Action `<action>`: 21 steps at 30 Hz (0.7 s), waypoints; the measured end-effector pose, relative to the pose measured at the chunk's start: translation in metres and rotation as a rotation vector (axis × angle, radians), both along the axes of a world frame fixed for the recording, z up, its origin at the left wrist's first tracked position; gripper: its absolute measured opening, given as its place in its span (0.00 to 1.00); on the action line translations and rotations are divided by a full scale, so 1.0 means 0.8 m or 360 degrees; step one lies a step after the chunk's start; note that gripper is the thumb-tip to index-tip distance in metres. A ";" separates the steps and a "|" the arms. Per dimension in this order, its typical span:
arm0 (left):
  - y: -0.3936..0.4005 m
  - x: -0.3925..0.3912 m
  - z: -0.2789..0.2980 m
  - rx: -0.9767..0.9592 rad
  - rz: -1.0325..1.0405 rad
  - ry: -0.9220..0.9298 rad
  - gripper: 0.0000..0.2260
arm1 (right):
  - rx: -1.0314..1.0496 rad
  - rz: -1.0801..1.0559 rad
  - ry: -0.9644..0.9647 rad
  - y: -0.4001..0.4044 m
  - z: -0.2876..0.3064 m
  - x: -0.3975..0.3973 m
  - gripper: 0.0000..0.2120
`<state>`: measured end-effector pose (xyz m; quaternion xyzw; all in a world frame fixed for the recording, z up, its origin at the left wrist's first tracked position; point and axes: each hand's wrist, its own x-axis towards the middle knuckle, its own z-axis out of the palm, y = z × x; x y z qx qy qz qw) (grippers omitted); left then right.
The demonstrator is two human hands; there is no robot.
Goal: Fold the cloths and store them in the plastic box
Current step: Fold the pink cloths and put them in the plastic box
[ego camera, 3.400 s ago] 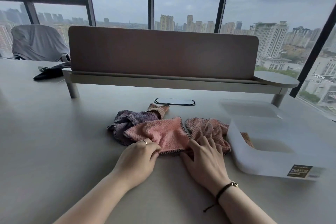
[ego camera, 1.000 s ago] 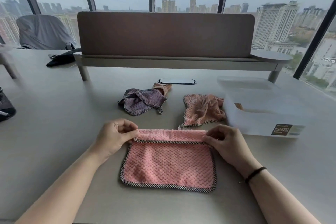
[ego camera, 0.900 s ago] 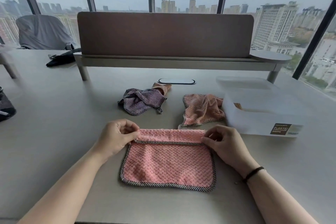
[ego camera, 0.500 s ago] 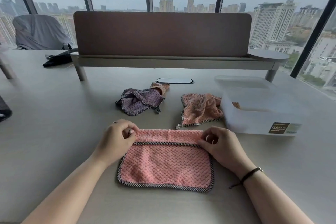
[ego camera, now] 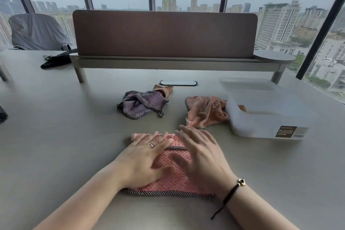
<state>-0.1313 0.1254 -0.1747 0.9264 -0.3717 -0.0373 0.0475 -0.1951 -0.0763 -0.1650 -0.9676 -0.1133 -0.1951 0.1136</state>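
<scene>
A pink cloth [ego camera: 171, 183] with a checked border lies folded on the table in front of me. My left hand [ego camera: 143, 157] lies flat on its left half, fingers straight. My right hand [ego camera: 201, 155], blurred, is spread flat over its right half. Beyond them a purple cloth [ego camera: 140, 104] lies crumpled, with an orange-brown cloth corner [ego camera: 164, 89] sticking out behind it. A salmon cloth [ego camera: 205, 112] lies crumpled against the translucent plastic box [ego camera: 261, 125] at the right, which holds something orange inside.
The box lid [ego camera: 246, 84] lies behind the box. A brown divider screen [ego camera: 164, 33] on a raised shelf crosses the table's far side, with a cable port [ego camera: 178, 82] in front. A black object [ego camera: 56, 59] lies at far left by a chair [ego camera: 37, 31].
Both hands let go of the pink cloth's top corners and now lie flat on it, closer together toward its middle. The other cloths and the box have not moved.
</scene>
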 end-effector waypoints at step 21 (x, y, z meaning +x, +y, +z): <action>0.011 -0.006 0.005 -0.0597 0.0011 0.0053 0.32 | 0.0203 0.0290 0.0246 -0.016 0.010 -0.018 0.31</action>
